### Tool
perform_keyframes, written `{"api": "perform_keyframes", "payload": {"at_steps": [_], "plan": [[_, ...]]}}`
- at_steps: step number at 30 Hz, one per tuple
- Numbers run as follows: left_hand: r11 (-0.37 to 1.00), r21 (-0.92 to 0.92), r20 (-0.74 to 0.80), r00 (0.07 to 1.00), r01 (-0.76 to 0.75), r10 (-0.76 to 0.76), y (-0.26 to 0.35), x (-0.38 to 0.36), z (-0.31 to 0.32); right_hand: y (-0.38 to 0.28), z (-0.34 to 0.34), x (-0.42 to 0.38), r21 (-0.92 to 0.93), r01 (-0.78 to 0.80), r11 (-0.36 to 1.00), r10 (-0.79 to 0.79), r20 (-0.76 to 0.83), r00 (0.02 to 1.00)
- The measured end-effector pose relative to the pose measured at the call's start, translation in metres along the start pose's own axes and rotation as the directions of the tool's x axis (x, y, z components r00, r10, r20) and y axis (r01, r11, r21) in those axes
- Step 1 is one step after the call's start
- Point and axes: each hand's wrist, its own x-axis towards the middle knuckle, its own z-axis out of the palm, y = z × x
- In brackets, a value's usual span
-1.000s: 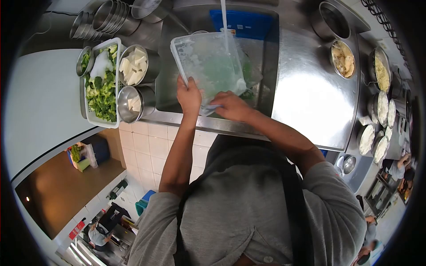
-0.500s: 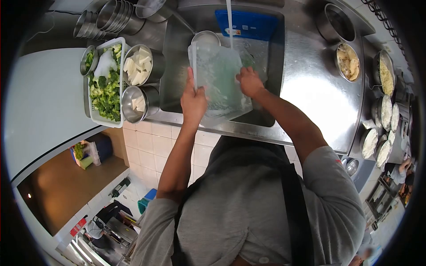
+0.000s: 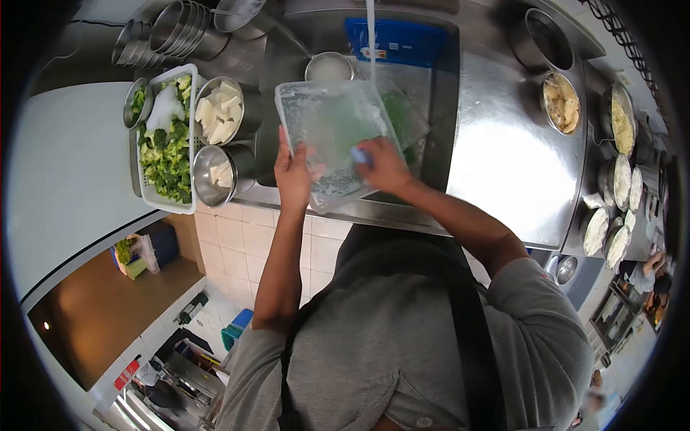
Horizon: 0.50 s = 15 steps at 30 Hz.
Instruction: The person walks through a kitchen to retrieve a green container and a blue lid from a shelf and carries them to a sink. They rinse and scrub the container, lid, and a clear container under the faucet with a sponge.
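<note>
**Inspector:** Report from the left side across.

**Assistant:** Left of the hands, a white basket of broccoli [image 3: 167,144] and two steel pots of white cubes [image 3: 221,108]. The left hand [image 3: 293,176] is clamped on the near left edge of a clear plastic container [image 3: 332,140], tilted over the sink [image 3: 431,154].

**Inspector:** And the right hand?

**Assistant:** The right hand [image 3: 386,167] presses a blue sponge [image 3: 359,155] against the container's inner face, fingers closed around it. The container lies between both hands. Water [image 3: 371,32] runs down just beyond them. Right of the hands, bare steel counter [image 3: 503,154].
</note>
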Motion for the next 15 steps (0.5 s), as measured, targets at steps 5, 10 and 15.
{"api": "perform_keyframes", "payload": {"at_steps": [5,10,15], "plan": [[0.997,0.019,0.088,0.994,0.069,-0.07,-0.004,-0.013,-0.002,0.025,0.015,0.08,-0.089,-0.091,0.992,0.072,-0.196,0.978],[1.0,0.027,0.11,0.994,0.0,-0.003,-0.016,-0.013,0.003,-0.066,0.031,0.102,-0.039,0.147,0.988,-0.152,-0.202,0.967],[0.998,-0.031,0.074,0.996,0.046,-0.044,-0.012,-0.022,-0.003,-0.042,0.041,0.087,0.001,0.19,0.982,-0.188,-0.116,0.975]]}}
